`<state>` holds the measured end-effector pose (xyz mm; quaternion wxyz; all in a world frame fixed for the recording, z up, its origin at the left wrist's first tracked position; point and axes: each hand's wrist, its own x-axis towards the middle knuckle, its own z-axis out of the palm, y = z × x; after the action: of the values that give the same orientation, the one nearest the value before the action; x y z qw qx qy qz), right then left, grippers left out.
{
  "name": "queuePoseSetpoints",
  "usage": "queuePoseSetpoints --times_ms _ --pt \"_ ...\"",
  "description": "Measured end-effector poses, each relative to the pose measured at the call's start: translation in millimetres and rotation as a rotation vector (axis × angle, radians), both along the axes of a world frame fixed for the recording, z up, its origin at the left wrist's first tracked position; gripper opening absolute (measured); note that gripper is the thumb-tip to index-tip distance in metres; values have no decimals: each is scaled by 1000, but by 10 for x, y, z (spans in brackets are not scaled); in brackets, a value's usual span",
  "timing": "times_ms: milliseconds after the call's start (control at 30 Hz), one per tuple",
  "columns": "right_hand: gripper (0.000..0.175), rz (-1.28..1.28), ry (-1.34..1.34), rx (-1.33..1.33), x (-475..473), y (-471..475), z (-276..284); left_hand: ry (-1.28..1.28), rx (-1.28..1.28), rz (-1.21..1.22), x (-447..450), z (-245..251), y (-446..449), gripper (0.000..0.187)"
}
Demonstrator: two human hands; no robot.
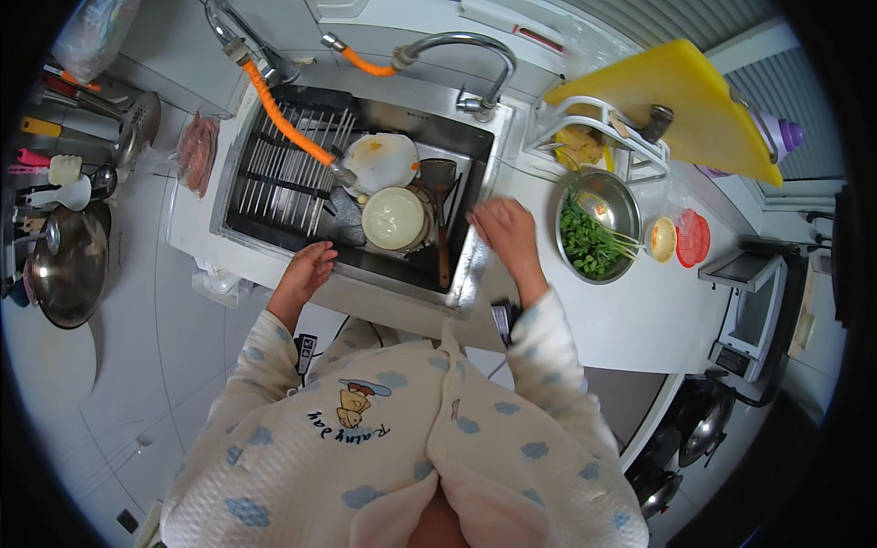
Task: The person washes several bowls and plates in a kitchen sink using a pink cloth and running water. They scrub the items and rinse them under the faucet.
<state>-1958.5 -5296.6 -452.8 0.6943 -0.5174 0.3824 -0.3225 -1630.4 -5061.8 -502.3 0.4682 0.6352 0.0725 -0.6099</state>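
Observation:
A stainless steel sink (473, 274) lies before me. My left hand (305, 274) is over its front edge, fingers loosely bent and nothing in them. At the sink's right rim hovers my right hand (505, 229), blurred, with its fingers bent inward; whether they pinch anything is not clear. In the basin are a soiled white plate (384, 161) and a pale bowl (392, 218) stacked on other dishes. A spatula with a wooden handle (442, 246) leans along the basin's right side. Right of my right hand, a metal bowl (627, 198) holds leafy green herbs (586, 236).
A drying rack (284, 171) covers the sink's left part, under an orange faucet hose (288, 130). A second faucet (479, 103) stands behind. On the right are a yellow cutting board (658, 103), a small yellow bowl (661, 240) and a red basket (693, 238). Utensils hang left.

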Motion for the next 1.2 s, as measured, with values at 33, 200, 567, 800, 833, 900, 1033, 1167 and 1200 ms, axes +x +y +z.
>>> queuePoseSetpoints --times_ms 33,200,567,800,833,900,1033,1167,1200 --pt "9 36 -14 45 323 -147 -110 4 -8 10 113 -15 -9 20" --pt "26 560 1304 -703 1149 -690 -1011 -10 -20 -15 579 36 -50 22" --pt "24 855 1528 -660 1489 -626 -2257 -42 11 -123 915 102 -40 27" --pt "18 854 1510 -886 1508 -664 -2220 -67 43 -139 956 28 14 26" --pt "18 837 1485 -885 1506 -672 -2208 -63 20 -125 954 25 5 26" --pt "17 825 1440 -841 1509 -711 -2198 -70 36 -89 949 24 -13 26" --pt "12 599 1354 -489 1428 -803 -2168 -74 34 -74 917 70 -53 26" --pt "10 425 911 -646 1155 -778 -2117 -69 -9 -98 858 126 -94 26" --pt "9 417 750 -464 1096 -750 -2111 -73 -13 -104 837 136 -105 27"
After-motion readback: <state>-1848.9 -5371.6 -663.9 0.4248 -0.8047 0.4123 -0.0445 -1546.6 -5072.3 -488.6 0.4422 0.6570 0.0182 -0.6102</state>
